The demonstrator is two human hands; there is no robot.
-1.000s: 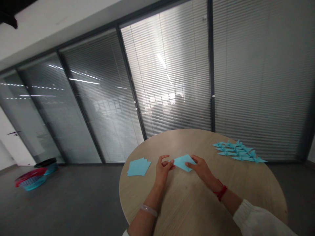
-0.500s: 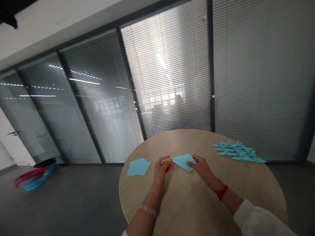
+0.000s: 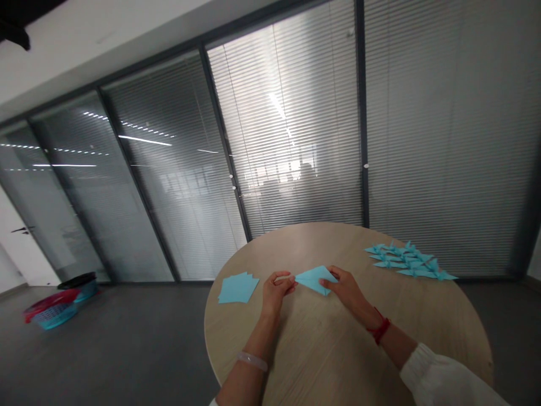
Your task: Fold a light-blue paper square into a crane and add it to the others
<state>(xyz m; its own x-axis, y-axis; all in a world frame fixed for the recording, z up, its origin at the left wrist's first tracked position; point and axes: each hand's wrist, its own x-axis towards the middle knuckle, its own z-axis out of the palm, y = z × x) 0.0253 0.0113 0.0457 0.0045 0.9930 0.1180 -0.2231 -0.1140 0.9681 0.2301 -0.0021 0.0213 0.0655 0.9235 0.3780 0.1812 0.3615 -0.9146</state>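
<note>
Leftward, by a slight amount, the left grip [image 3: 276, 290] has shifted over the last second, drawing out to the narrow tip of the folded blue paper [image 3: 311, 277], while the right grip [image 3: 344, 287] stays almost where it was. Both grips hold this kite-shaped paper between them, near the middle of the tabletop [image 3: 327, 349]; whether it rests on the wood or sits just above it, I cannot tell. On the left, thumb and forefinger close narrowly at the pointed end, the other fingers curled. On the right, the thumb lies over the broad end, with the fingers behind its far edge.

Just beside the left grip lies a loose stack of blue sheets [image 3: 239, 288]. Well to the right, near the tabletop's far edge, folded blue paper cranes [image 3: 408, 262] stand close together in rows. A pale bracelet [image 3: 252, 361] circles the left wrist, a red band [image 3: 379, 330] the right. Baskets [image 3: 54, 310] sit on the floor at far left.
</note>
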